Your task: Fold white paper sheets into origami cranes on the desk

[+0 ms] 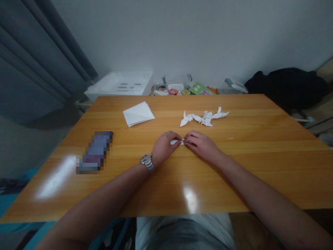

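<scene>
Between my two hands, low over the middle of the table, is a small folded piece of white paper [174, 142]. The fingers of my left hand [166, 146] pinch it from the left; a metal watch [147, 161] circles that wrist. From the other side my right hand [201, 144] grips it, fingertips almost meeting those of the left. Much of the paper is hidden by my fingers. Just beyond my hands lie several white folded paper cranes [205, 118] in a row. A stack of white paper sheets [138, 114] rests at the back left.
A blurred-out phone [95, 152] lies on the left of the wooden table [208, 194]. A thin white strip [230, 138] is right of my hands. Beyond the far edge are a white tray [122, 83], a green packet [201, 89] and a black cloth heap [286, 86].
</scene>
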Motion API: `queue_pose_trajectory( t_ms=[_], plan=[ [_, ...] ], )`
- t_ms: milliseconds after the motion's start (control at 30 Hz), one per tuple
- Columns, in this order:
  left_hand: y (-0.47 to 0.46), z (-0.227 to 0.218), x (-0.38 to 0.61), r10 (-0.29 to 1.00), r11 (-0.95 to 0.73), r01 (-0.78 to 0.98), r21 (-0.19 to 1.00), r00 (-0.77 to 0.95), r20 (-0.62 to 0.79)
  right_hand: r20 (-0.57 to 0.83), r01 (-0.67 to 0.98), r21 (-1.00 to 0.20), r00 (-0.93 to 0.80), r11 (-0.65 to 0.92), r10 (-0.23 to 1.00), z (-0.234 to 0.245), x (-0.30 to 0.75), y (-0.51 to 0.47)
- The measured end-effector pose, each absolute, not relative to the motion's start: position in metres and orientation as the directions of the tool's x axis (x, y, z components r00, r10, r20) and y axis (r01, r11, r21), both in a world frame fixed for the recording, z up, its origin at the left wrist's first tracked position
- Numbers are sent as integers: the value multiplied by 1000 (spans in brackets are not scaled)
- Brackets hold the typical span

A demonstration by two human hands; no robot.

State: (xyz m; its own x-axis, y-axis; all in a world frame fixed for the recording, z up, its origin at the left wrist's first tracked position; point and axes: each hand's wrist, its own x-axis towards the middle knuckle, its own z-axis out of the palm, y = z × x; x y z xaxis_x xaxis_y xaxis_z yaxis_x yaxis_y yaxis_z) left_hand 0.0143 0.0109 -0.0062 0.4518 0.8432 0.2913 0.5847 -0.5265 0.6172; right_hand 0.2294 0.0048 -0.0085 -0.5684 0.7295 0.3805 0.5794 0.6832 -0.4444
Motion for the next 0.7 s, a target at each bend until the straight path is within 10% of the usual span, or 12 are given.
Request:
queue_pose_trajectory(
  t_ms=[700],
  plan=[
    [1,12,10,679,-730,681,62,711,182,279,638,-196,-691,744,666,-1,239,-5]
  ],
)
